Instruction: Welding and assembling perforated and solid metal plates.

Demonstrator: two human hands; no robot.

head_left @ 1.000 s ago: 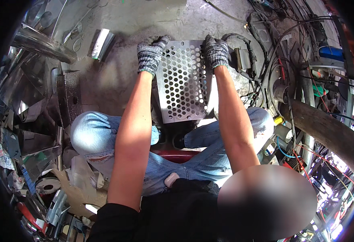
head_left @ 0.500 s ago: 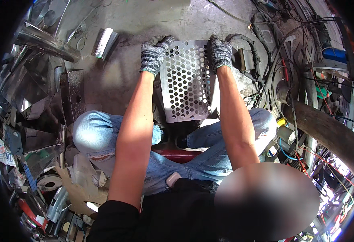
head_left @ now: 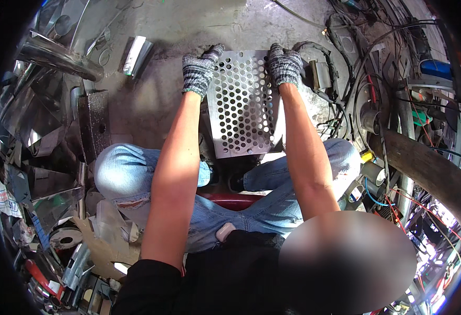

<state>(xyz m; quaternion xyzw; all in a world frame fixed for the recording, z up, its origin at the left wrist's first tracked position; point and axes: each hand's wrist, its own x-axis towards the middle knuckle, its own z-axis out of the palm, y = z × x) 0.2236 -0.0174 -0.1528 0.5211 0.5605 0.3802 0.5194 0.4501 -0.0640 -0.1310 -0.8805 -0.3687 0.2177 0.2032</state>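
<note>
Between my hands is a perforated metal plate point(head_left: 236, 153), silver-grey, with rows of round holes and slightly bent side edges. It narrows toward its near end, which lies between my knees. My left hand point(head_left: 201, 68), in a grey-and-black knitted glove, grips the plate's far left edge with the thumb toward the top. On the far right edge, my right hand point(head_left: 284, 65) in a matching glove is closed the same way. The fingers curled behind the plate are hidden.
Scrap metal sheets point(head_left: 33, 113) and a shiny pipe point(head_left: 57, 58) crowd the left. A short bright metal piece point(head_left: 137, 55) lies on the floor. Black cables point(head_left: 338, 68) and a thick brown pipe point(head_left: 425, 173) are on the right. Below me shows a red seat point(head_left: 230, 201).
The plate and both hands have shifted very slightly away from me. My grip on both edges looks the same.
</note>
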